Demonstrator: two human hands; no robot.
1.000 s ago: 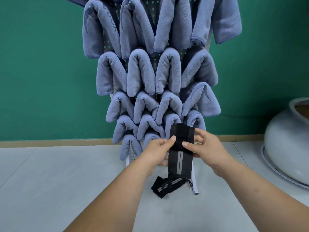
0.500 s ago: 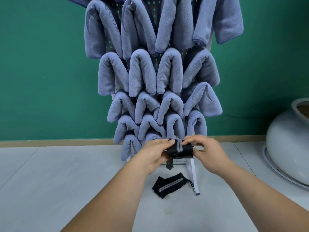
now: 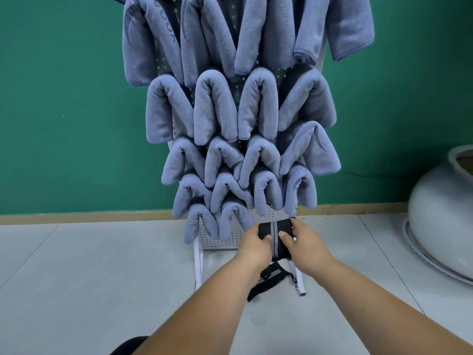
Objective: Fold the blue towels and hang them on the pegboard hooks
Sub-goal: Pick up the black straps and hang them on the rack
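Directly ahead in the head view, the left hand (image 3: 254,245) and the right hand (image 3: 305,243) both pinch a black folded cloth band (image 3: 275,233) with a grey centre stripe. Each thumb lies on its near face, with the left hand at its left edge and the right hand at its right edge. The band sits between the two hands, just in front of the bare lower right part of the white perforated pegboard (image 3: 227,245). Its stripe and longer side run up and down in the frame.

Blue plush towels (image 3: 215,108) hang folded over the hooks, each an upside-down U with its ends pointing down. Three full rows hold four each, the lowest row holds two, and the top row is cut off by the frame edge. The nearest blue towel (image 3: 299,188) hangs just above the band.

A second black striped strap (image 3: 258,290) lies on the grey tiled floor (image 3: 76,278) below the hands. One white rounded pot (image 3: 440,226) stands at the right.
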